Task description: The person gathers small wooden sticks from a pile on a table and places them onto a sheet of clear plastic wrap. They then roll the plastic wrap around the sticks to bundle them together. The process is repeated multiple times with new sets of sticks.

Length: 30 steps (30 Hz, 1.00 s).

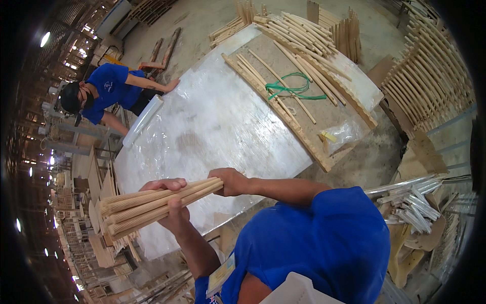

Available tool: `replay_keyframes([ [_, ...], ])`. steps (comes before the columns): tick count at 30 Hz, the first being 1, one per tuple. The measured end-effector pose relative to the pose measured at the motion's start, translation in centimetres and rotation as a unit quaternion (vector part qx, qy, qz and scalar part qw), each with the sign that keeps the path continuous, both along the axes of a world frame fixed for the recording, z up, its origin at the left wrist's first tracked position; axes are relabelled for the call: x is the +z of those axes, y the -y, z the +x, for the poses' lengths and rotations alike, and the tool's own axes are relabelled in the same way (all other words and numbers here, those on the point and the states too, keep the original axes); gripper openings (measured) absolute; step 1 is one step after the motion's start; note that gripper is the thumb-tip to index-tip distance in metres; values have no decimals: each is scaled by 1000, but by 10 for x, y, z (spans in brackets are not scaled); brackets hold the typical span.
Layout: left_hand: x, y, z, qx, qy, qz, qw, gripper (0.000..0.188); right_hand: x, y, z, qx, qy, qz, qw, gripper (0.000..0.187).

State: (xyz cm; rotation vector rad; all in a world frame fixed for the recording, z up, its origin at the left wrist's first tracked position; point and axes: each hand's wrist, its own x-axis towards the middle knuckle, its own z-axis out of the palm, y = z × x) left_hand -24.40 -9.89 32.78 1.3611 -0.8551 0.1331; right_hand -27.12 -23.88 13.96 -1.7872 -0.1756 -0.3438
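Note:
A bundle of pale wooden rods [152, 205] with slanting grooves along their sides lies across my two hands, above the near part of the table. My left hand [175, 215] wraps the bundle near its middle, with fingers over one side and the thumb on the other. At its narrower right end, my right hand [230, 182] is closed round the rods and hides their tips. The thick ends fan out to the left. Below the bundle is the table [217, 137], whose pale top is covered with shiny clear film.
Across the table, a person in blue [109, 86] leans beside a roll of clear film [143, 121]. A wooden-edged tray [283, 114] bears loose rods, a green cord [291, 90] and a plastic bag [344, 136]. Stacked rods [428, 71] and film-wrapped bundles [417, 202] stand at right.

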Motion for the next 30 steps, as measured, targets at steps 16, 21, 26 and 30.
replay_keyframes([
  [16,-3,66,17,27,-80,95,992,42,-39,56,-4,-29,-98,20,995,46],
  [21,3,64,2,-64,-47,-4,997,27,-46,43,-6,-26,-37,48,998,42],
  [26,-17,78,-7,-3,-78,33,996,32,-65,41,-8,-72,-21,41,996,34],
  [30,-29,93,1,64,-97,70,991,24,-74,42,-4,-70,-40,46,996,34],
])
